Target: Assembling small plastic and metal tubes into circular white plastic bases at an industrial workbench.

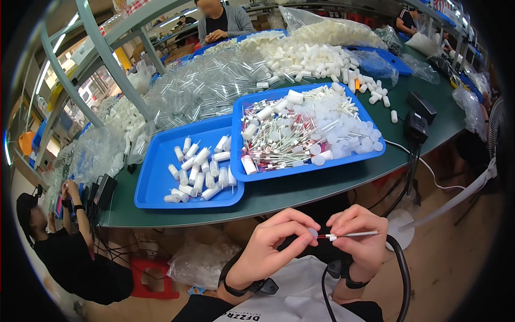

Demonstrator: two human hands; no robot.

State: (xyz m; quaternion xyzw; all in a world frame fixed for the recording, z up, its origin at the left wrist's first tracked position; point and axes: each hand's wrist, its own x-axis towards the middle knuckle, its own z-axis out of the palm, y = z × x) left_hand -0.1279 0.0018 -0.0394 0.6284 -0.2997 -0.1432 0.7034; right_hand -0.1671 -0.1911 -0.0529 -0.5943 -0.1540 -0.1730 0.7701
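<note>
- Left hand (272, 242): thumb and forefinger nearly closed, pinching a translucent round disc (313, 233) at its edge.
- Right hand (365, 237): fingers drawn close together, holding a slim white stick (362, 234) and a small white connector (332, 237).
- Short red wire (322, 236) spans between disc and connector.
- All are held just in front of the green tabletop (279, 197).

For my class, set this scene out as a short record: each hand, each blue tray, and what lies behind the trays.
Left hand: pinching a pale disc
Right hand: holding a thin white stick
Between hands: short red wire
Left tray: white cylinders
Right tray: thin sticks, pale discs, some white cylinders
Behind trays: clear tubes, heaped white pieces, on a green table
</note>
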